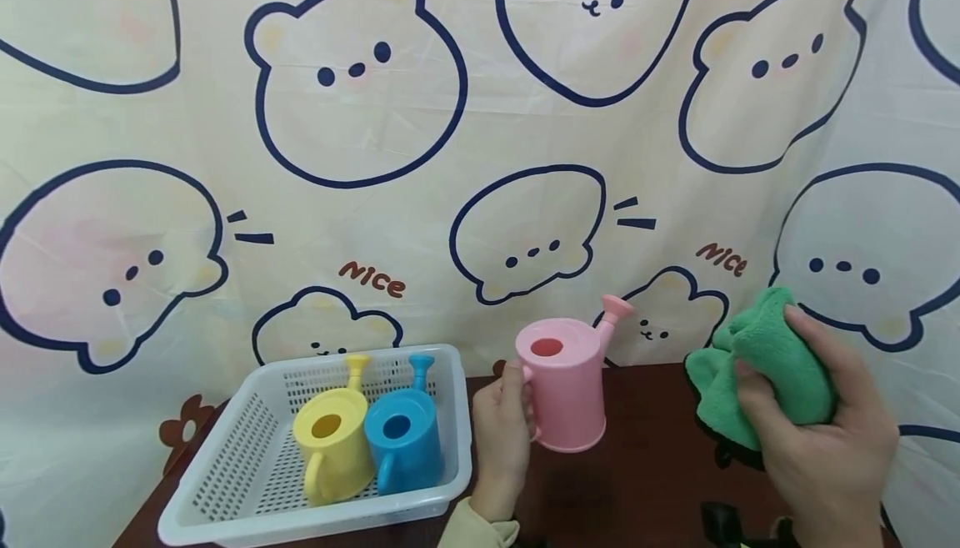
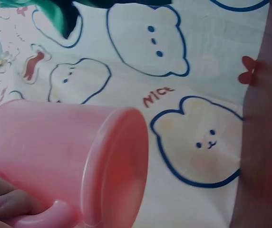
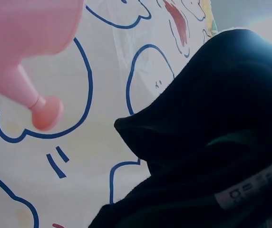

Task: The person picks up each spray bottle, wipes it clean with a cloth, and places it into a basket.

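Observation:
My left hand [image 1: 500, 427] grips the handle of a pink watering can [image 1: 567, 389], held upright with its spout [image 1: 611, 319] pointing right. In the left wrist view, fingers [image 2: 7, 197] curl round the handle of the pink can [image 2: 55, 147]. On the right, my right hand [image 1: 832, 414] holds a bunched green cloth [image 1: 787, 373] with a dark edge, thumb in front and fingers over its far side. The cloth [image 3: 212, 118] looks nearly black in the right wrist view, with a white tag [image 3: 247, 187] on it. A gap lies between cloth and can.
A white perforated basket [image 1: 225, 523] stands on the dark brown table [image 1: 637, 481] to the left. Inside it a yellow watering can [image 1: 341, 448] and a blue one [image 1: 408, 444] stand side by side. A cartoon-printed curtain [image 1: 420, 239] hangs behind. Small black items [image 1: 722, 523] lie at front right.

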